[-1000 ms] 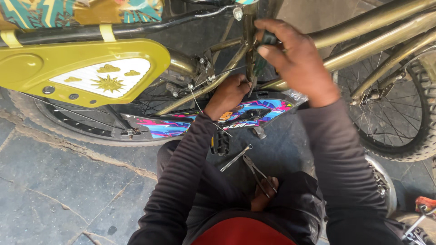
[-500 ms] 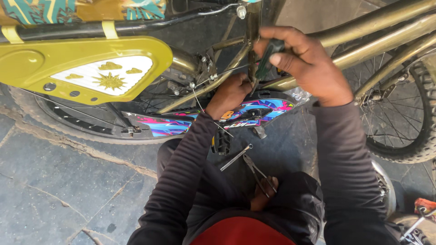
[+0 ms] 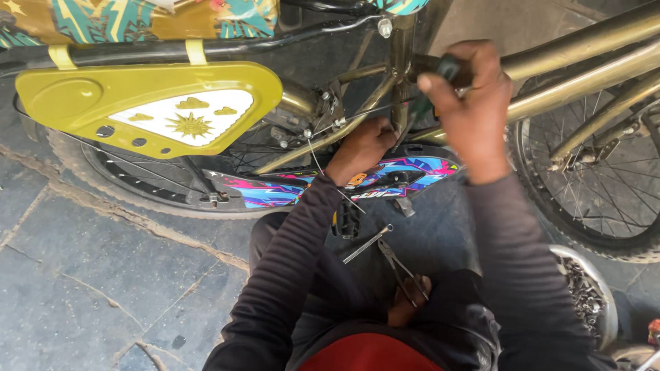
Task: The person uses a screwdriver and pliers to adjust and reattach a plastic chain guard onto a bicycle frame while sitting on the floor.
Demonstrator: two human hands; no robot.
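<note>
— Where's your right hand [image 3: 471, 110] at this moment?

— Up against the olive-gold bicycle frame [image 3: 584, 65], just where the tubes meet the upright post. Your fingers are curled tight round a dark green tool handle [image 3: 440, 72], and its shaft slants down toward the joint below.

— And your left hand [image 3: 361, 148]?

— Lower, tucked in behind the frame near the bottom joint, above the multicoloured chain cover [image 3: 357, 182]. Your fingers are bent in around something there, but you can't tell from this angle what they pinch, or whether they pinch anything at all.

— What's around you?

— The yellow side panel [image 3: 148, 110] with the sun emblem sits to your left, over the rear wheel [image 3: 137, 182]. The second wheel [image 3: 598, 185] stands to your right, its spokes showing behind the frame tubes. A black pedal [image 3: 347, 221] hangs just below the chain cover, close to your left sleeve.

— Anything lying loose?

— A pair of pliers [image 3: 402, 271] rests on your lap, with a thin metal rod [image 3: 368, 244] just beside it. A round metal bowl [image 3: 591, 295] of small parts stands on the stone floor [image 3: 89, 275] by your right elbow.
</note>
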